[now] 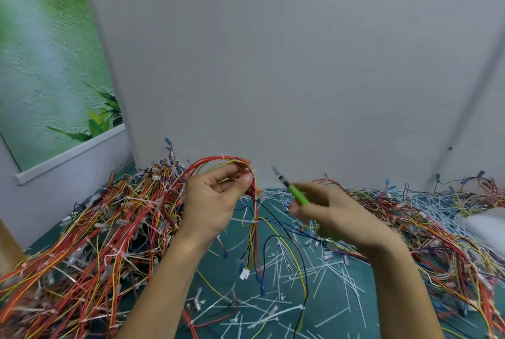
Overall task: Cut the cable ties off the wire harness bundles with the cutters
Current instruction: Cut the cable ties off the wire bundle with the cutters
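Note:
My left hand point(213, 202) pinches a wire harness bundle point(254, 229) of red and yellow wires, lifted above the green mat. The bundle arches over my fingers and hangs down to a white connector point(244, 274). A white cable tie point(222, 157) wraps it at the top of the arch, another point(255, 221) lower down. My right hand point(336, 215) grips the green-handled cutters point(296, 194), blurred, with their dark tip pointing up and left, a short way right of the bundle. I cannot tell whether the jaws are apart.
A thick heap of tied harnesses point(95, 243) lies on the left, another heap point(437, 229) on the right. Several cut white ties point(273, 308) litter the green mat point(341, 319) between my arms. A grey wall point(273, 65) rises just behind.

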